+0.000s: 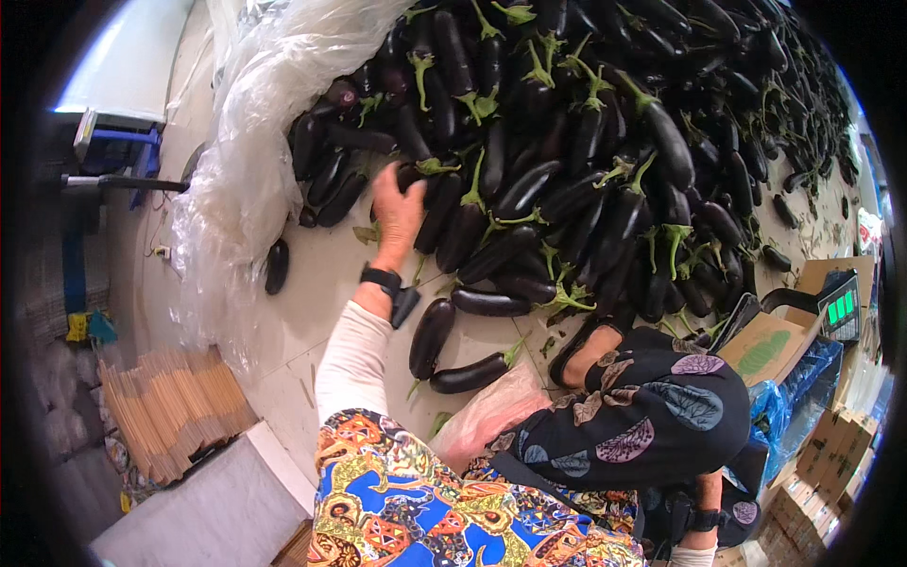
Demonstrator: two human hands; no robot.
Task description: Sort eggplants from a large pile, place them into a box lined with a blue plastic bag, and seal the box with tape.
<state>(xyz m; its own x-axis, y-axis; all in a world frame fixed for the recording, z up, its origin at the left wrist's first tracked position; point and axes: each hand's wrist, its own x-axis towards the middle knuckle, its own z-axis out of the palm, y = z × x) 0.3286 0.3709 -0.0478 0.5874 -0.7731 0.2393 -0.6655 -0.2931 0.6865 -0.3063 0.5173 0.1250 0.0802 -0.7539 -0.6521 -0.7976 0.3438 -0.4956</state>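
Observation:
A large heap of dark purple eggplants [528,188] with green stems lies on the tiled floor before me. My left hand [398,205] reaches to the heap's near left edge, its fingers curved at a dark eggplant [409,176]; whether they grip it I cannot tell. My right forearm [708,492], with a black band at the wrist, shows low on the right beside my patterned clothing; the right hand itself is hidden. A few eggplants [431,339] lie apart from the heap, nearer my body.
Clear plastic sheeting [248,163] borders the heap on the left. Flattened cardboard [177,411] is stacked at lower left. An open cardboard box [772,347] and a digital scale display [841,312] are at right, near blue plastic. My shoe [567,347] rests beside the heap.

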